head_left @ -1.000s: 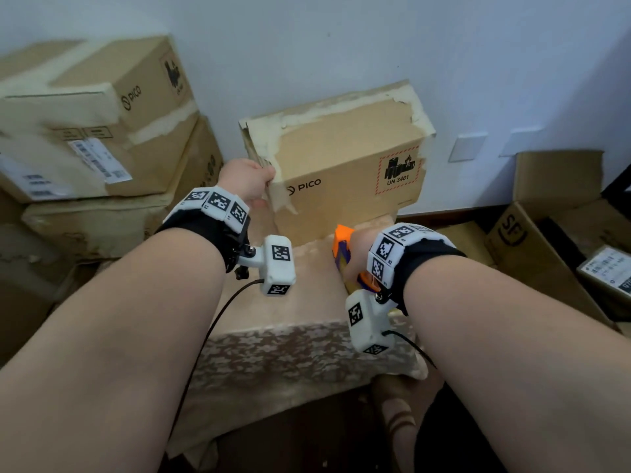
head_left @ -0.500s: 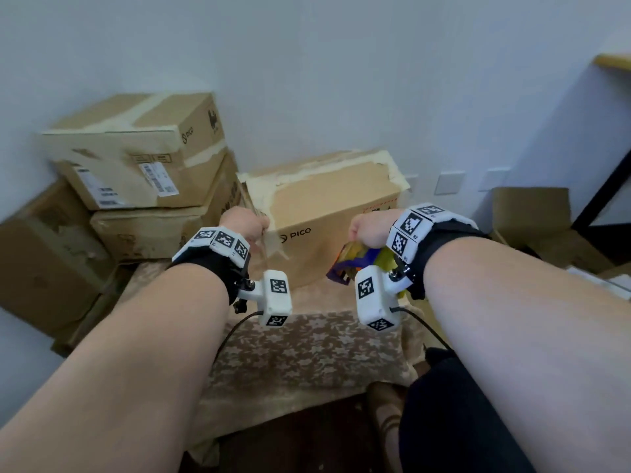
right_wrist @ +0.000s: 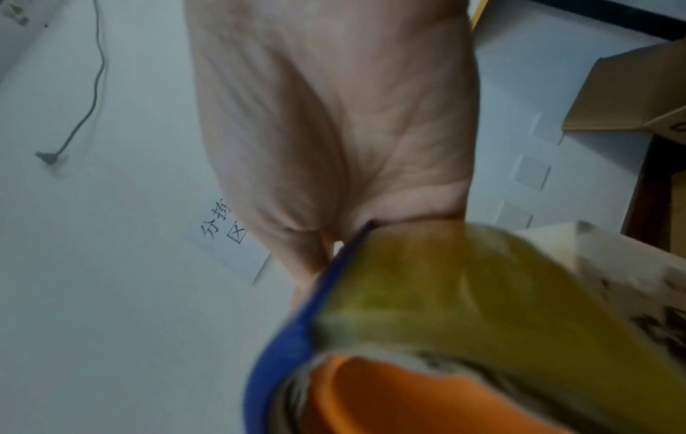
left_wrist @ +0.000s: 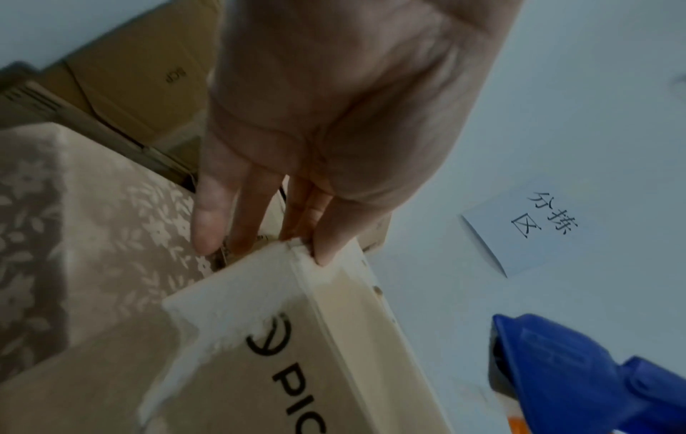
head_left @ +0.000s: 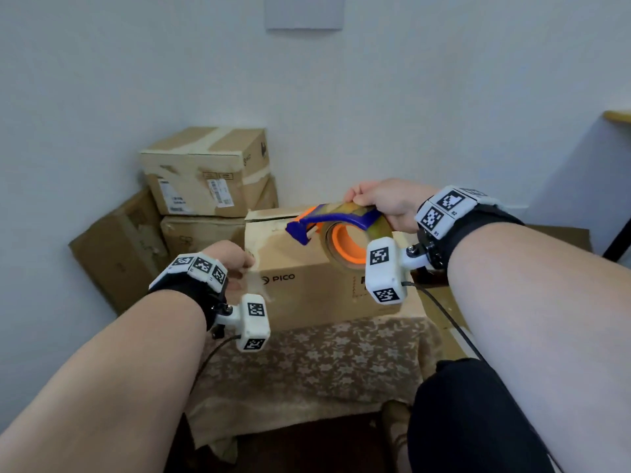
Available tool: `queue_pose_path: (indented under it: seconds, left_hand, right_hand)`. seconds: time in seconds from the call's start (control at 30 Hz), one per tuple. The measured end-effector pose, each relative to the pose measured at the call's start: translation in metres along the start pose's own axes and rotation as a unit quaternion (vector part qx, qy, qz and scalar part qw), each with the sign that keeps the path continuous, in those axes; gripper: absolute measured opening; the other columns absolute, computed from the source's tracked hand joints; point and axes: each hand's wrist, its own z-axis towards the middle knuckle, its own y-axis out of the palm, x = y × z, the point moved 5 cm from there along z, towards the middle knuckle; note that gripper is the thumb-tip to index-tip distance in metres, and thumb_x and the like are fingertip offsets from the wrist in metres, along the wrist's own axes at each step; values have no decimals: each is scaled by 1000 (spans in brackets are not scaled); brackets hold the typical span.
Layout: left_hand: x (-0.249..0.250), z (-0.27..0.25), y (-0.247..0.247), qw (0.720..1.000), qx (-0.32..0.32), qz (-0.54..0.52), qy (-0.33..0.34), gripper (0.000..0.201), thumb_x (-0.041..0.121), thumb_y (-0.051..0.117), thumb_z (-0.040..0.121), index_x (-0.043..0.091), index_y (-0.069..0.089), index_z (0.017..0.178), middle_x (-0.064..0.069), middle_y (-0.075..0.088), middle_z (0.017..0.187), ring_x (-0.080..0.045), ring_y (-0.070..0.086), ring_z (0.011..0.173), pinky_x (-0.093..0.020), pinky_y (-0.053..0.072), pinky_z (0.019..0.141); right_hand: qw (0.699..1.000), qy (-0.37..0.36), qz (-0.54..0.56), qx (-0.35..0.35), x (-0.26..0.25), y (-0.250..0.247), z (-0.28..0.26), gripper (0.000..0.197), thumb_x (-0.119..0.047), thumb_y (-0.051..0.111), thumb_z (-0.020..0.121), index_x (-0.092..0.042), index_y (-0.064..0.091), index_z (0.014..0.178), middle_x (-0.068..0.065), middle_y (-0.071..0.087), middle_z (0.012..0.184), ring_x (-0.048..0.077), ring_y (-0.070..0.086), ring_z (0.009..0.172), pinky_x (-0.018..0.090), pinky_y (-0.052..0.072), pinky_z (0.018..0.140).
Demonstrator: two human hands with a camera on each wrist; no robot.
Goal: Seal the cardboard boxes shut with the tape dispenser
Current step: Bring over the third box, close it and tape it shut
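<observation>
Over one box (head_left: pixel 307 295) — right hand (head_left: pixel 386 203) grips one dispenser (head_left: pixel 334 220).

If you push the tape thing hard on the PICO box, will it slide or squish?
Probably it would slide: the PICO box sits loose on a cloth, likely why the left hand holds its corner. It may dent a little, since its edges look worn and peeled. It seems unlikely to tip, being low and wide.
</observation>
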Motion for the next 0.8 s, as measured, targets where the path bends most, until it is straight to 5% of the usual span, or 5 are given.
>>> queue_pose_path:
  seconds: [0.13, 0.33, 0.43, 0.63, 0.8]
  left_hand:
    - [-19, -14, -19, 995, 2, -95, -35, 12, -3, 47, 94, 0, 51, 83, -19, 54, 106, -33, 60, 97, -37, 59, 60]
    - [-50, -19, -43, 987, 27, -150, -48, 14, -1, 46, 96, -3, 49, 110, -19, 55, 118, -32, 61, 107, -39, 55, 84]
    - [-53, -16, -54, 997, 45, -66, -5, 5, 7, 59, 92, 5, 55, 94, -20, 61, 109, -27, 65, 83, -43, 58, 77]
    - [-19, -15, -31, 908, 20, 381, 173, 115, 59, 79, 60, 33, 14, 151, -10, 4, 159, -35, 9, 145, -57, 20, 114]
    - [4, -18, 9, 842, 12, 485, 236, 135, 68, 76, 56, 30, -13, 150, -1, -20, 158, -32, -18, 144, -66, 6, 110]
  right_hand:
    - [999, -11, -2, 40, -5, 15, 3, 32, -2, 34, 98, -23, 52, 83, 4, 54, 83, 16, 51, 70, 29, 44, 64]
    - [997, -33, -62, 45, -6, 46, 18, 32, -5, 35, 99, -26, 52, 82, 11, 57, 101, 24, 53, 88, 42, 48, 90]
    - [995, -50, -68, 54, -7, 57, 26, 27, -4, 33, 99, -21, 53, 93, 8, 54, 94, 19, 50, 81, 29, 44, 73]
    - [993, -54, -48, 89, 2, 61, 40, 36, -3, 34, 98, -26, 50, 76, 1, 51, 80, 20, 48, 78, 28, 39, 70]
    - [991, -53, -21, 121, 2, 60, 46, 35, -6, 34, 98, -27, 52, 76, 1, 52, 78, 19, 49, 76, 36, 44, 79]
